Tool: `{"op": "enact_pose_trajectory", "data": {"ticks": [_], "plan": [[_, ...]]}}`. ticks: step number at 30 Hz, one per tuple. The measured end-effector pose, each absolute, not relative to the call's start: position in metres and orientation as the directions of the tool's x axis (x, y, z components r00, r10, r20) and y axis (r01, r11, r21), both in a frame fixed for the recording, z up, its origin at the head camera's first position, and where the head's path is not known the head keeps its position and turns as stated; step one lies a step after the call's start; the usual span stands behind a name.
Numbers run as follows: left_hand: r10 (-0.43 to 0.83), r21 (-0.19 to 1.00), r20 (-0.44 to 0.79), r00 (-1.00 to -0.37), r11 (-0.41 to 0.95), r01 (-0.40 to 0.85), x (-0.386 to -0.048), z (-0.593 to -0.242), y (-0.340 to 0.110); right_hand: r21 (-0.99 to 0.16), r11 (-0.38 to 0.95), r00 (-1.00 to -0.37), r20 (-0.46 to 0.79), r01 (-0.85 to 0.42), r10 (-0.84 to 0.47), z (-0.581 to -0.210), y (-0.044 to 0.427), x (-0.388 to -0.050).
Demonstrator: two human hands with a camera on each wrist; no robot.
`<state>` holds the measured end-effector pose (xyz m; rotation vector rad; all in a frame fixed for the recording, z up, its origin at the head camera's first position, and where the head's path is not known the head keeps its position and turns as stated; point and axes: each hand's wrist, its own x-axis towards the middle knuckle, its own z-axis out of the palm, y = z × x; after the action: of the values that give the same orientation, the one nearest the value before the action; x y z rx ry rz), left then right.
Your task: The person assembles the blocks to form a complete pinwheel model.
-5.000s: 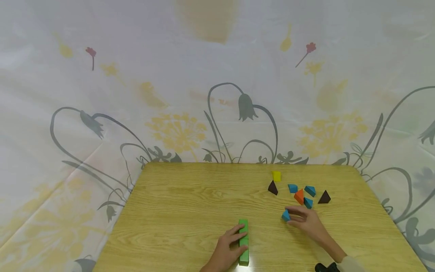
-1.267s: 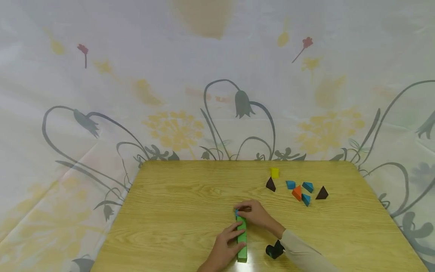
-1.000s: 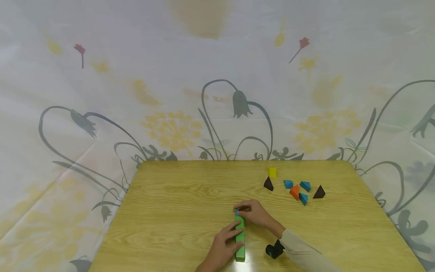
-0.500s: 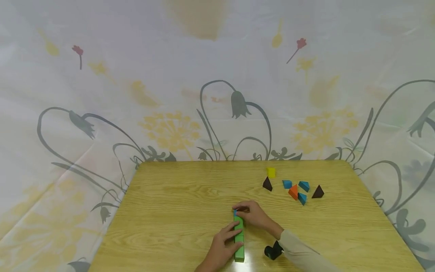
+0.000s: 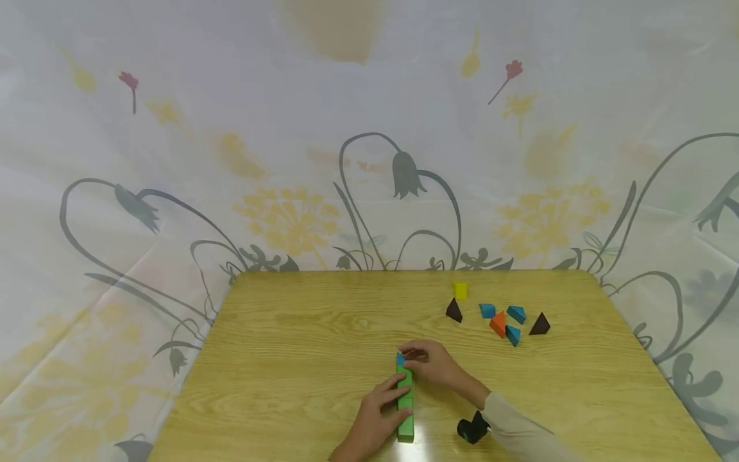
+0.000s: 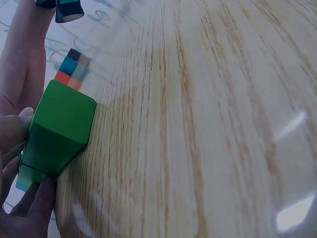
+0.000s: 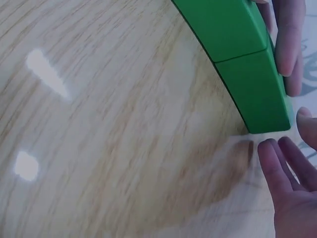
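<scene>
Green blocks (image 5: 406, 420) lie end to end in a straight row on the wooden table. My left hand (image 5: 374, 420) holds the row from its left side, fingers across it; this grip (image 6: 34, 208) also shows in the left wrist view. At the far end of the row a small blue block (image 5: 400, 359) sits between the thumb and fingers of my right hand (image 5: 439, 366). Whether the blue block rests on the end or against it, I cannot tell. The right wrist view shows a seam between two green blocks (image 7: 252, 84); my right hand hides most of the blue one there.
Loose blocks lie at the back right: yellow (image 5: 460, 290), dark brown (image 5: 454, 311), orange (image 5: 498, 325), several blue (image 5: 516, 314), and another dark brown (image 5: 540, 325). A black device (image 5: 473, 428) is at the right wrist. A patterned cloth (image 5: 369, 212) hangs behind the table.
Since five seconds ago my right hand has carried the blue block left to the far end of the green row. Over the last second, both hands have barely moved; slightly more blue shows now.
</scene>
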<state>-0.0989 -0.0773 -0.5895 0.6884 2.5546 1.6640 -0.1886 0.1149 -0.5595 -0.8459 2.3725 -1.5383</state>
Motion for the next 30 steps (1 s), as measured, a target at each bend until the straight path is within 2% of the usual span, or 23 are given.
{"op": "enact_pose_trajectory", "data": {"ticks": [6,15,30], "plan": [[0.372,0.883,0.196,-0.907,0.336,0.328,-0.099,-0.588,-0.077,-0.876,0.338,-0.842,0.129,-0.344,-0.523,-0.55,0.13,-0.193],[0.372,0.891,0.188,-0.909,0.325,0.317,-0.098,-0.586,-0.077,-0.823,0.402,-0.86,0.186,-0.401,-0.476,-0.534,0.162,-0.201],[0.364,0.879,0.23,-0.903,0.321,0.354,-0.097,-0.586,-0.076,-0.815,0.475,-0.914,0.156,-0.334,-0.374,-0.518,0.217,-0.215]]}}
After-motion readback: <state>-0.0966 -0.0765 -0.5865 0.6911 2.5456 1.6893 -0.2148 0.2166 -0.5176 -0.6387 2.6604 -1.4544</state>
